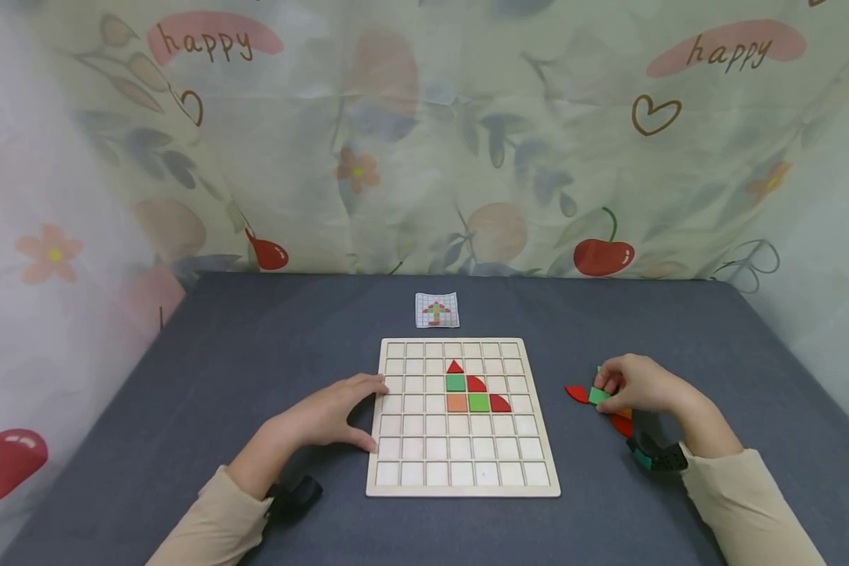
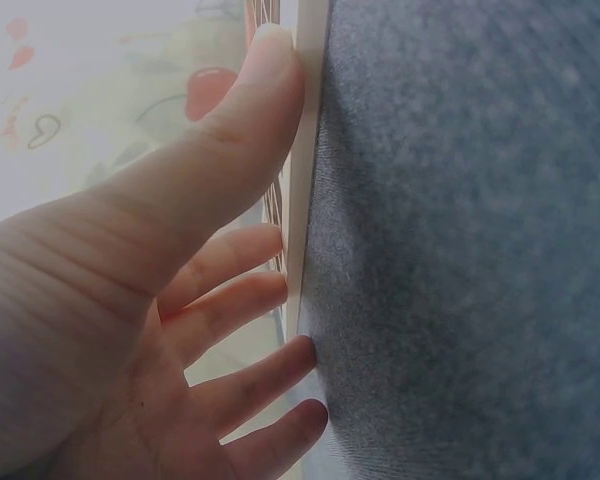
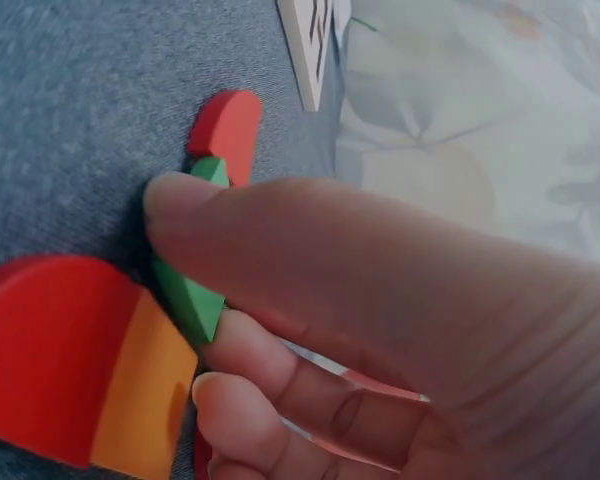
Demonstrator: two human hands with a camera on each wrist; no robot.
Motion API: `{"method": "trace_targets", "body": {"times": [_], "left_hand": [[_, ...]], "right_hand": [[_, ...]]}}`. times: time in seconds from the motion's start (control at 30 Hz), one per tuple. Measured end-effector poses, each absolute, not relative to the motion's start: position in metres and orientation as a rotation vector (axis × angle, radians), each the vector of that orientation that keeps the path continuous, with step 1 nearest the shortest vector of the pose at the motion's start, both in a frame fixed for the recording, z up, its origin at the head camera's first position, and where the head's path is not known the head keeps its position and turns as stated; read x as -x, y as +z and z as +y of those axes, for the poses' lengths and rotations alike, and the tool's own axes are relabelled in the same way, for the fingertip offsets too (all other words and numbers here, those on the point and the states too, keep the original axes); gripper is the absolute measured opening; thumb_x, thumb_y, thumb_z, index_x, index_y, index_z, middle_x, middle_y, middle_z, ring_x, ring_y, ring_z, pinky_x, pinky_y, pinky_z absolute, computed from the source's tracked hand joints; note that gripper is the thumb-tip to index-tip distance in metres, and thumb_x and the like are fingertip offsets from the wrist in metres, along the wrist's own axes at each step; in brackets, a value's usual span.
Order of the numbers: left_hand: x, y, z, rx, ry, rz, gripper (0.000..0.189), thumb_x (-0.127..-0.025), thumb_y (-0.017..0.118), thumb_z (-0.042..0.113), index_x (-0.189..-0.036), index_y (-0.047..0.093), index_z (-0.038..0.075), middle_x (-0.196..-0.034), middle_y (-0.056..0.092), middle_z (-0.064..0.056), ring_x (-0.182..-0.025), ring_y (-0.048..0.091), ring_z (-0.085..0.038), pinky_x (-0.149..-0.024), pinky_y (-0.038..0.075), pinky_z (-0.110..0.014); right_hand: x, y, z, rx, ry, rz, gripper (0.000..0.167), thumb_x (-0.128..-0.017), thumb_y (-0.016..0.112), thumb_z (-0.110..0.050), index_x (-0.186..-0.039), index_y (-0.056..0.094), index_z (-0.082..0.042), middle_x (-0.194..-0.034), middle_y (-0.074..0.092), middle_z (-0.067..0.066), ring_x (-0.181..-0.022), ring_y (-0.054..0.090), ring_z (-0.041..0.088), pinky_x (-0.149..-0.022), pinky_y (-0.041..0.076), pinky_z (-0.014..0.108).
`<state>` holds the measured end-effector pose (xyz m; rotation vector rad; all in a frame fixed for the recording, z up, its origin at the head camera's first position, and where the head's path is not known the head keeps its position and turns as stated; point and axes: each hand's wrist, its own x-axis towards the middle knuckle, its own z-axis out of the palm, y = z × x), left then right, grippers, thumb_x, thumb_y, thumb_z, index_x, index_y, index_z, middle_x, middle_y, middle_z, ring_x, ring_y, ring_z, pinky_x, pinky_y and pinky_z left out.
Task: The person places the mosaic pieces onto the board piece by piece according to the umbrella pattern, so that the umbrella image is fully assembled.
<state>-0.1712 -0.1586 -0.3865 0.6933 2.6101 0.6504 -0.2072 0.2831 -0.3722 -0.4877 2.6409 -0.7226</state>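
Observation:
A pale wooden grid board [image 1: 463, 492] lies on the table. On it are a red triangle [image 1: 454, 367], two green squares [image 1: 456, 383], two red quarter-circles [image 1: 476, 384] and an orange square [image 1: 456, 402]. My left hand [image 1: 328, 409] rests at the board's left edge, thumb and fingers spread and touching the rim. Right of the board, my right hand [image 1: 640, 383] pinches a green square block [image 3: 190, 300] between thumb and fingers. Beside it lie a red rounded block [image 3: 230, 125], another red curved block [image 3: 45, 350] and an orange block [image 3: 145, 390]; the hand partly hides this pile.
Behind the board lies a small printed card [image 1: 427, 301] showing a coloured grid pattern. A dark grey cloth [image 1: 290, 314] covers the table. Patterned fabric [image 1: 424, 157] hangs at the back and sides.

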Motion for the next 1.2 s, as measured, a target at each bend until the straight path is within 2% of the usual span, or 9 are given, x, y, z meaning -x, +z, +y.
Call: {"method": "trace_targets", "body": {"times": [0.23,0.47,0.73,1.2], "left_hand": [[0.172,-0.386,-0.158,-0.677,0.642,2.608,0.08,-0.07,0.079,0.04,-0.135,0.046,0.007,-0.148,0.036,-0.013,-0.136,0.035,-0.031,-0.109,0.032,-0.048],[0.172,-0.386,-0.159,-0.674,0.647,2.606,0.08,-0.07,0.079,0.04,-0.135,0.046,0.007,-0.148,0.036,-0.014,-0.137,0.035,-0.032,-0.109,0.031,-0.049],[0.172,-0.386,-0.158,-0.671,0.644,2.603,0.08,-0.071,0.078,0.041,-0.136,0.045,0.007,-0.149,0.035,-0.013,-0.137,0.034,-0.032,-0.109,0.031,-0.049],[0.173,-0.385,-0.159,-0.678,0.638,2.604,0.08,-0.071,0.079,0.04,-0.136,0.045,0.007,-0.148,0.036,-0.013,-0.136,0.035,-0.031,-0.109,0.031,-0.049]], "right_hand": [[0.207,-0.365,0.276,0.565,-0.689,2.703,0.02,-0.077,0.074,-0.018,-0.09,0.065,-0.006,-0.08,0.062,0.0,-0.069,0.051,0.008,-0.058,0.044,0.022],[0.202,-0.355,0.258,0.657,-0.732,2.727,0.019,-0.079,0.071,-0.014,-0.094,0.063,-0.004,-0.089,0.063,0.005,-0.071,0.055,0.007,-0.06,0.048,0.021],[0.196,-0.35,0.236,0.738,-0.813,2.724,0.021,-0.079,0.072,-0.012,-0.098,0.064,-0.006,-0.088,0.065,0.003,-0.07,0.058,0.001,-0.063,0.05,0.019],[0.194,-0.356,0.19,0.857,-0.841,2.695,0.024,-0.079,0.072,-0.008,-0.101,0.064,-0.002,-0.095,0.065,0.007,-0.076,0.06,0.008,-0.068,0.052,0.02]]}}
